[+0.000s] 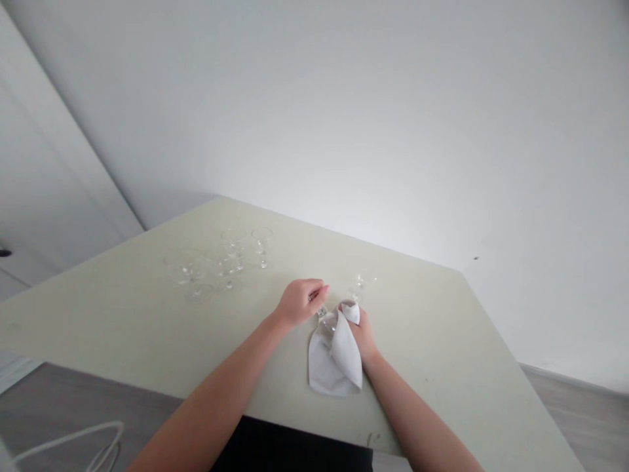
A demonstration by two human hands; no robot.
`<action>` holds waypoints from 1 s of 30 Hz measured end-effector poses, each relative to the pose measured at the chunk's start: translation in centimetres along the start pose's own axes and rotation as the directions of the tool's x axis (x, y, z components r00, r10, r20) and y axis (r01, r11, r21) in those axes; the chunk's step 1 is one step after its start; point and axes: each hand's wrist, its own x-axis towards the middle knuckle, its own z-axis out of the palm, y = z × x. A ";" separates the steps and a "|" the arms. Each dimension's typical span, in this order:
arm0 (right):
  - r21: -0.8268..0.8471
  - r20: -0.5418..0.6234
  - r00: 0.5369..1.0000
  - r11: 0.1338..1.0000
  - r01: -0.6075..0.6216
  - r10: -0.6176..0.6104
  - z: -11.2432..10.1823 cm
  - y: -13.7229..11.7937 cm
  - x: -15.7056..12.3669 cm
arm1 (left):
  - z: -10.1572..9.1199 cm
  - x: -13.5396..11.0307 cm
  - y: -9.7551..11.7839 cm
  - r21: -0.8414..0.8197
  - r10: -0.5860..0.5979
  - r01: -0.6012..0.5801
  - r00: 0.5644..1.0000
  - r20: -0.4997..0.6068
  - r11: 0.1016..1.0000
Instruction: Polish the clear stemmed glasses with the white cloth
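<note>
My left hand (301, 301) is closed around the stem end of a clear wine glass (328, 324), which is tilted over the table. A white cloth (344, 357) is bunched in my right hand (363, 333), wrapped against the glass's bowl, and its lower part hangs down toward the table's near side. The fingers of my right hand are partly covered by the cloth. Just beyond that hand, another clear glass (361, 282) is on the table, and its outline is faint.
Several clear stemmed glasses (236, 246) stand in a group at the left back of the pale table (147, 334). A white wall (373, 131) runs along the table's far edge. A white cable (93, 429) loops near the floor at the lower left.
</note>
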 end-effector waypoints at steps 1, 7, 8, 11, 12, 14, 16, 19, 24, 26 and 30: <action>-0.011 0.003 1.000 1.000 0.004 -0.004 0.0 0.1 0.0 | 0.0 0.0 0.0 0.003 -0.007 0.007 1.000 0.005 1.000; -0.099 0.023 1.000 0.995 0.024 -0.021 -0.1 0.3 0.0 | 0.3 0.2 -0.1 0.061 -0.089 0.085 0.995 0.052 0.994; -0.103 0.031 0.999 0.994 0.024 -0.021 -0.1 0.2 -0.1 | 0.4 0.3 -0.1 0.071 -0.104 0.100 0.993 0.059 0.992; -0.098 0.054 0.998 0.995 0.022 -0.017 0.0 -0.1 -0.2 | 0.4 0.3 0.1 0.105 -0.130 0.121 0.988 0.084 0.987; -0.096 0.058 0.998 0.995 0.019 -0.013 0.0 -0.2 -0.2 | 0.4 0.3 0.1 0.116 -0.132 0.121 0.987 0.093 0.986; -0.099 0.063 0.998 0.995 0.012 -0.006 0.1 -0.3 -0.2 | 0.5 0.3 0.2 0.133 -0.135 0.121 0.986 0.101 0.984; -0.107 0.068 0.998 0.994 0.009 -0.002 0.1 -0.3 -0.2 | 0.5 0.3 0.2 0.144 -0.139 0.123 0.985 0.100 0.982; -0.119 0.071 0.997 0.993 0.013 -0.005 0.1 -0.1 -0.2 | 0.5 0.4 0.2 0.144 -0.146 0.133 0.985 0.091 0.981; -0.132 0.076 0.997 0.991 0.018 -0.008 0.1 0.1 -0.2 | 0.7 0.5 0.1 0.111 -0.181 0.175 0.982 0.046 0.978; -0.134 0.083 0.997 0.991 0.013 -0.002 0.1 0.2 -0.2 | 0.7 0.5 0.1 0.089 -0.194 0.190 0.980 0.036 0.978; -0.148 0.066 0.998 0.989 0.002 0.008 0.1 0.3 -0.2 | 0.9 0.5 0.0 0.040 -0.204 0.204 0.979 0.015 0.978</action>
